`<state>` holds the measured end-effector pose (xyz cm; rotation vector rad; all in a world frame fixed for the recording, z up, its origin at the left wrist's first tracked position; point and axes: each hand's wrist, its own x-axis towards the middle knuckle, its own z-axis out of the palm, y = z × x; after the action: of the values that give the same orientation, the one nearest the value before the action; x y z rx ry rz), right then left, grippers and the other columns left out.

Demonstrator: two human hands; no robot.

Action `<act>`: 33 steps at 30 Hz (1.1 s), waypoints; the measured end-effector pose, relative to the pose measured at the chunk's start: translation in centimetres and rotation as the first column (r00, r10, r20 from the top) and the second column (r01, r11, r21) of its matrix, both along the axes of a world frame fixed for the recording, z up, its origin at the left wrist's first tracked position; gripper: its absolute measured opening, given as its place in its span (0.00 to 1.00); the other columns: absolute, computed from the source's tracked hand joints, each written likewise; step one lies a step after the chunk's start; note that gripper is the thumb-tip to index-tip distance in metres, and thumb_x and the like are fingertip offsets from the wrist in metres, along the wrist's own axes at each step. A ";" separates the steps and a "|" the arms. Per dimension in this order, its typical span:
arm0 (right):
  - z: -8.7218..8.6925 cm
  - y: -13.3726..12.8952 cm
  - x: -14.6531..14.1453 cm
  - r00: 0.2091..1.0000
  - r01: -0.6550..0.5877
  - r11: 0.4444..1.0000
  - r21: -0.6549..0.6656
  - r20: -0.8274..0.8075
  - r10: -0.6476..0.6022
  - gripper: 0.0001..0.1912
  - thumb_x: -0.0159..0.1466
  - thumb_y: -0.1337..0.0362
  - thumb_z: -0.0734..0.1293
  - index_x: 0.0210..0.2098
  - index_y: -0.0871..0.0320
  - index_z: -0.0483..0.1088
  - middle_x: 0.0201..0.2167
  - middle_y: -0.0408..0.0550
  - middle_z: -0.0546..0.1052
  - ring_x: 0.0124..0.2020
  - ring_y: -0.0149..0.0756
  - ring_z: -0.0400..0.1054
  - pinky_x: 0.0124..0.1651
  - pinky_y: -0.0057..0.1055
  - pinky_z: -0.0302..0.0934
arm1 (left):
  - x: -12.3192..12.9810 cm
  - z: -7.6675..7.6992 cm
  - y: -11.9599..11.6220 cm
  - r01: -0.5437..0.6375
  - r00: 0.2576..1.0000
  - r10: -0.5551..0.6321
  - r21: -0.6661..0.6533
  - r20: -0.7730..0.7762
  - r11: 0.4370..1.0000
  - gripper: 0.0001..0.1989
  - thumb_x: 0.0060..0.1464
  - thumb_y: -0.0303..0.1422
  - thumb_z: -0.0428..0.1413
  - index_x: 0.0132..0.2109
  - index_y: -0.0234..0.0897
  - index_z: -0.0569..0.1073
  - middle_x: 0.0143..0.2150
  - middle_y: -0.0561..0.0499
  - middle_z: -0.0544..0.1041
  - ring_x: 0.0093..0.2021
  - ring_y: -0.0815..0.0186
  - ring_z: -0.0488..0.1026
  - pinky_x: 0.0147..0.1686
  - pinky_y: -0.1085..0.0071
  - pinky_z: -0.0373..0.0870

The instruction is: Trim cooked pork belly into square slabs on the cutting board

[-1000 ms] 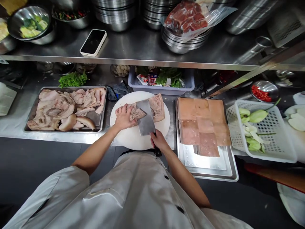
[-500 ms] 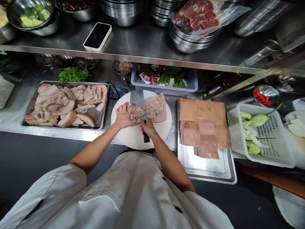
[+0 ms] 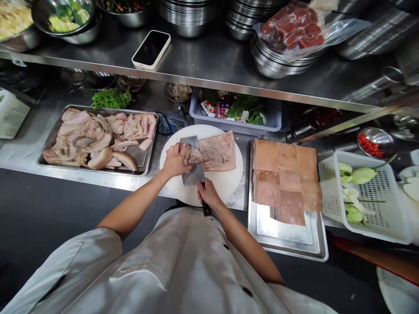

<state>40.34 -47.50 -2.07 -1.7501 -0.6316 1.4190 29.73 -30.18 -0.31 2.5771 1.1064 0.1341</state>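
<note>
On the round white cutting board (image 3: 222, 185), a flat slab of cooked meat (image 3: 221, 152) lies right of centre. My left hand (image 3: 176, 162) grips a smaller piece of meat (image 3: 195, 155) at the board's left part, its fingers curled over the near side. The handle of a cleaver (image 3: 193, 174) is in my right hand (image 3: 208, 194), near the board's front edge. The cleaver's wide blade lies under the smaller piece, showing beyond and in front of it.
Left stands a tray of meat pieces (image 3: 150, 152); right, a metal tray (image 3: 322, 244) with stacked square slabs, then a white basket (image 3: 401, 218) of green vegetables. Behind the board is a grey bin (image 3: 235, 126). A shelf (image 3: 209, 56) overhangs, holding a phone (image 3: 152, 49) and bowls.
My right hand has drawn the cleaver toward me, and its blade is now beneath the smaller piece. My left hand has closed on that piece. The whole view has shifted slightly.
</note>
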 end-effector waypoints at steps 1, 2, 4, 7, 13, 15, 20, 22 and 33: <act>0.0 -0.8 -0.4 1.000 -0.009 1.000 -0.012 -0.007 0.008 0.10 0.71 0.57 0.63 0.36 0.52 0.59 0.14 0.31 0.65 0.10 0.29 0.59 0.14 0.22 0.52 | 0.0 0.0 0.0 -0.005 1.000 0.005 0.000 0.011 1.000 0.43 0.49 0.44 0.65 0.70 0.37 0.67 0.69 0.33 0.61 0.65 0.39 0.62 0.61 0.46 0.62; 0.0 -1.1 -0.8 1.000 -0.006 1.000 -0.030 -0.002 0.006 0.10 0.70 0.56 0.63 0.36 0.52 0.59 0.14 0.31 0.64 0.10 0.29 0.58 0.13 0.23 0.51 | 0.1 -0.1 0.2 -0.009 1.000 0.009 0.002 0.018 1.000 0.42 0.48 0.44 0.66 0.69 0.37 0.67 0.69 0.32 0.61 0.65 0.39 0.62 0.61 0.45 0.62; 0.0 0.3 -1.8 0.999 0.021 0.998 -0.058 0.034 -0.019 0.09 0.71 0.58 0.63 0.35 0.52 0.60 0.13 0.32 0.63 0.10 0.30 0.58 0.14 0.24 0.52 | 0.1 -0.3 0.7 -0.006 1.000 0.006 0.004 0.030 1.000 0.41 0.48 0.44 0.66 0.68 0.37 0.69 0.70 0.33 0.60 0.65 0.38 0.62 0.62 0.44 0.61; -0.3 4.7 -3.4 0.996 0.062 0.996 -0.064 0.070 -0.057 0.08 0.73 0.60 0.60 0.36 0.53 0.62 0.13 0.33 0.63 0.11 0.30 0.60 0.16 0.24 0.55 | 0.0 -0.7 1.6 -0.011 0.999 0.012 -0.016 0.052 1.000 0.41 0.46 0.44 0.67 0.67 0.39 0.69 0.69 0.34 0.61 0.64 0.39 0.63 0.62 0.44 0.61; -0.2 2.9 -5.4 0.996 0.044 0.993 -0.106 0.077 -0.036 0.06 0.73 0.58 0.63 0.41 0.53 0.62 0.15 0.31 0.64 0.11 0.31 0.59 0.15 0.24 0.54 | -1.5 -1.3 0.3 -0.051 0.988 0.063 -0.081 0.143 0.995 0.41 0.45 0.44 0.69 0.66 0.39 0.70 0.66 0.35 0.63 0.64 0.41 0.63 0.62 0.47 0.64; -0.1 2.2 -5.7 0.995 0.027 0.992 -0.127 0.099 -0.015 0.04 0.73 0.60 0.62 0.42 0.53 0.63 0.15 0.32 0.64 0.11 0.32 0.60 0.14 0.25 0.54 | -2.1 -1.5 -0.3 -0.080 0.980 0.095 -0.088 0.174 0.993 0.40 0.44 0.43 0.69 0.65 0.39 0.71 0.66 0.36 0.62 0.64 0.42 0.63 0.63 0.47 0.64; 0.3 7.0 -8.2 0.988 -0.019 0.995 -0.098 0.150 0.034 0.03 0.72 0.64 0.63 0.45 0.55 0.65 0.18 0.35 0.67 0.14 0.33 0.63 0.17 0.27 0.59 | -4.7 -1.3 1.3 -0.154 0.972 0.163 -0.069 0.169 0.986 0.37 0.46 0.39 0.66 0.64 0.39 0.71 0.66 0.37 0.63 0.64 0.44 0.64 0.66 0.50 0.61; 1.1 9.1 -9.9 0.985 -0.063 0.994 -0.087 0.157 0.076 0.03 0.71 0.64 0.65 0.43 0.54 0.66 0.19 0.36 0.69 0.14 0.31 0.64 0.17 0.26 0.59 | -6.8 -0.4 2.6 -0.210 0.968 0.213 -0.038 0.131 0.977 0.37 0.47 0.41 0.65 0.65 0.38 0.70 0.66 0.36 0.62 0.66 0.42 0.63 0.66 0.49 0.60; 5.7 10.5 -11.9 0.945 -0.328 0.941 0.077 0.016 0.328 0.09 0.70 0.62 0.66 0.36 0.53 0.60 0.15 0.31 0.65 0.13 0.27 0.63 0.17 0.21 0.56 | -21.5 5.0 20.6 -0.539 0.795 0.574 0.205 -0.198 0.817 0.43 0.63 0.57 0.47 0.65 0.19 0.62 0.63 0.32 0.70 0.68 0.45 0.60 0.68 0.50 0.55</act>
<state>28.44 -37.03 3.68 -1.6377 -1.0048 1.5901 8.27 -9.61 4.73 2.3354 2.0059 0.0180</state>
